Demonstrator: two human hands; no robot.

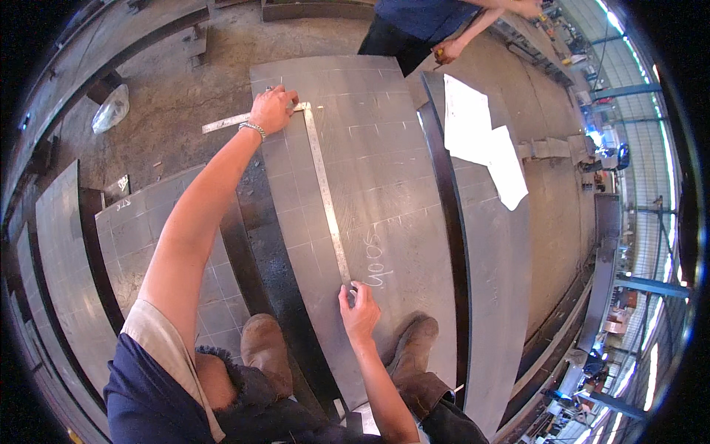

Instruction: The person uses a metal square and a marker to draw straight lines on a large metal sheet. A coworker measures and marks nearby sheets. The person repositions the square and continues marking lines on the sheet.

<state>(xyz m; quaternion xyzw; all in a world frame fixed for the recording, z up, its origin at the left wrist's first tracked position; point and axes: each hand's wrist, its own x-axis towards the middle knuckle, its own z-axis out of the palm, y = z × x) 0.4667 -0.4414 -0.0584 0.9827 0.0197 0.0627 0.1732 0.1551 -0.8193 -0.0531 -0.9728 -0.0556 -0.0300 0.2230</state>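
Clock positions are taken from the middle of the chalk-marked, flat grey steel plate (399,177). Keep the brown leather boot (416,342) at 5 o'clock planted on the plate and clear of the thin, silver-coloured, L-shaped steel square (330,207), which lies on the plate with its long blade running from 6 o'clock to 11 o'clock. At the near end, apply light, even fingertip pressure so that the blade neither lifts nor swings. At the far end, secure the corner, since the short blade projects past the plate's edge toward 10 o'clock and could tip or pivot. Check the long blade against the chalk lines before relying on it. Pose: the right hand (360,311) is at 6 o'clock, forearm rising from the lower edge, thumb and forefinger slightly parted at the blade's tip; whether they pinch it, merely press it or hold something small cannot be told. The left hand (273,109) is at 11 o'clock, arm extended almost straight, fingers curled closely over the short blade beside the corner, gripping it. Beyond, white paper sheets (467,118) lie at 2 o'clock, and a co-worker in dark clothing (418,21) stands near 1 o'clock.
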